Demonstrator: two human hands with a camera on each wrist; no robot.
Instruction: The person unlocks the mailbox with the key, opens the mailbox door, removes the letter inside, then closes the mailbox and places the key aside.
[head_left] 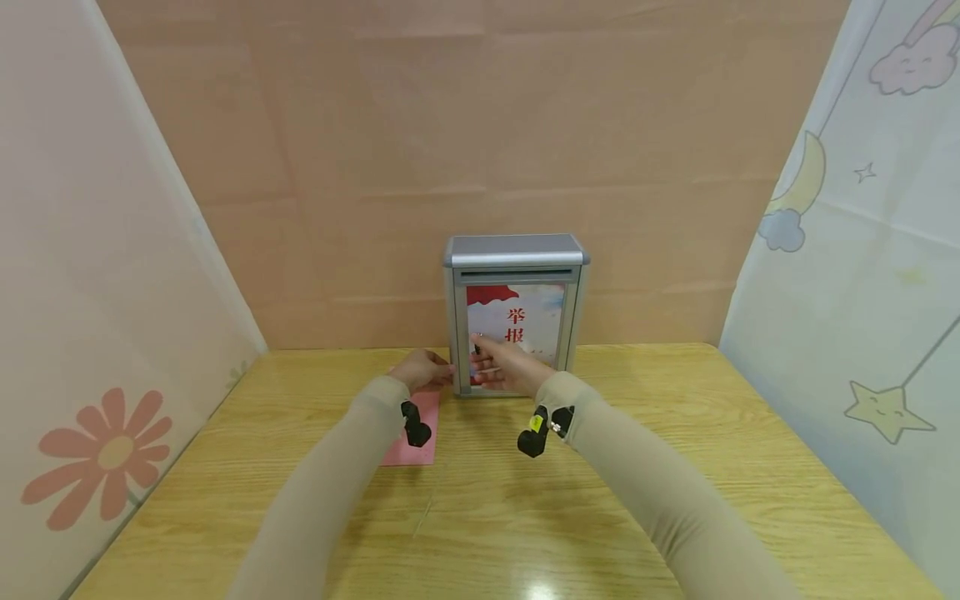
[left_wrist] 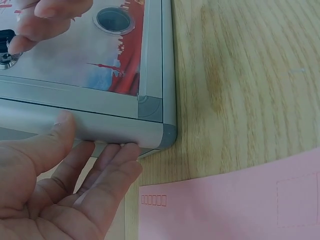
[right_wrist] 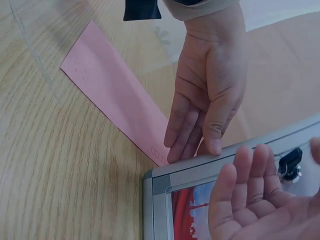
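Observation:
A grey metal letter box [head_left: 514, 254] stands upright on the table, with a slot near its top and red Chinese characters on a printed front panel. My left hand [head_left: 424, 370] is at its left side; in the left wrist view the thumb rests on the frame's edge and the fairly straight fingers [left_wrist: 107, 172] touch the side. In front of the panel is my right hand [head_left: 510, 367], fingers loosely extended and holding nothing. A black-headed key [right_wrist: 291, 161] sits in the lock, between the right thumb and fingers in the right wrist view but apart from them.
A pink envelope [head_left: 420, 429] lies on the wooden table [head_left: 637, 467] left of the box, partly covered by the left arm. Behind the box rises a peach-coloured cloth [head_left: 510, 125]. Printed cloths hang at the left [head_left: 90, 250] and right [head_left: 847, 292].

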